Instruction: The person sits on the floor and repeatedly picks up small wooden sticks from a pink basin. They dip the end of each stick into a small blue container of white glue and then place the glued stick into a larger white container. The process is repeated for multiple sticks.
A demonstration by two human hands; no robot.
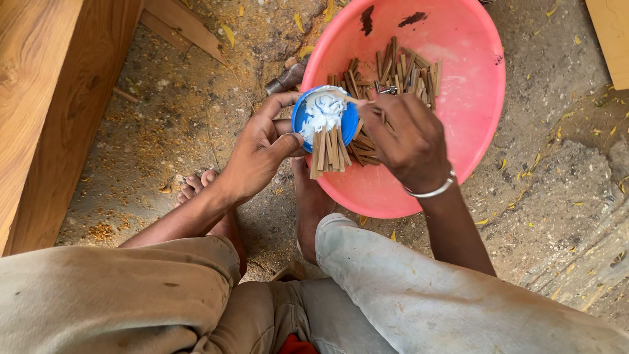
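Note:
My left hand (pixel 261 151) holds a blue lid (pixel 301 117) filled with white glue, together with a small bundle of short wooden sticks (pixel 329 149) hanging below it. My right hand (pixel 405 141), with a metal bangle on the wrist, pinches a thin stick (pixel 348 98) whose tip rests in the white glue. Both hands hover over the near left rim of a pink plastic basin (pixel 475 98), which holds a heap of more short wooden sticks (pixel 403 71).
A large wooden board (pixel 46 98) stands at the left. A hammer head (pixel 286 78) lies on the sawdust-strewn ground beside the basin. My bare feet (pixel 308 203) rest below the basin. Another wood piece (pixel 612 33) is at top right.

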